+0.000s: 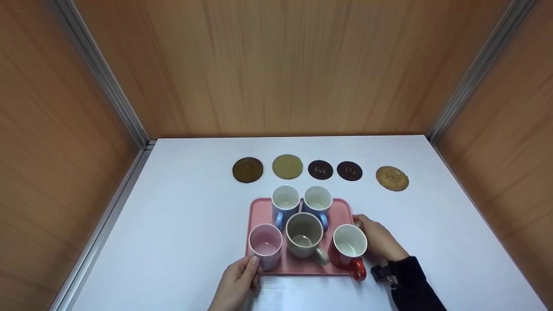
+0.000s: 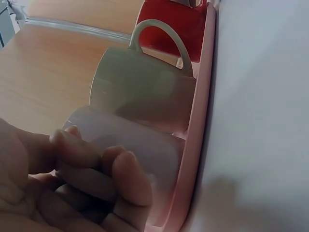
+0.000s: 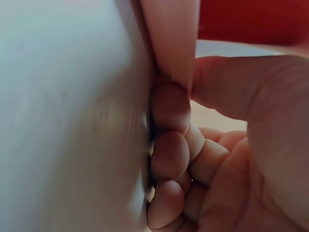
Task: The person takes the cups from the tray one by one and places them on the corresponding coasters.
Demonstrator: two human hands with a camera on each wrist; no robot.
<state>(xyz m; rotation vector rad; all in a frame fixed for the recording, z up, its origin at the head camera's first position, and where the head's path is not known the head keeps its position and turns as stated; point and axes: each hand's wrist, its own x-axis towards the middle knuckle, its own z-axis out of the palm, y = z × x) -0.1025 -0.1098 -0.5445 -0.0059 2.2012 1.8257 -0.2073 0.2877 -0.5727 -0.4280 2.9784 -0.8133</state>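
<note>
A pink tray (image 1: 258, 211) lies on the white table (image 1: 194, 194) and carries several mugs: two blue ones (image 1: 285, 201) at the back, a grey-beige one (image 1: 304, 235) in the middle, a pink one (image 1: 265, 245) front left and a red one (image 1: 349, 248) front right. My left hand (image 1: 248, 268) holds the tray's front left corner, its thumb by the pink mug; in the left wrist view its curled fingers (image 2: 91, 169) sit beside that mug (image 2: 140, 145). On the tray's right edge my right hand (image 1: 367, 229) pinches the rim (image 3: 171, 43), thumb above and fingers curled below.
Several round coasters lie in a row behind the tray: a brown one (image 1: 247, 169), an olive one (image 1: 287, 166), two dark ones (image 1: 320, 169) and a woven golden one (image 1: 392, 178). Wooden walls close in the table at the back and both sides.
</note>
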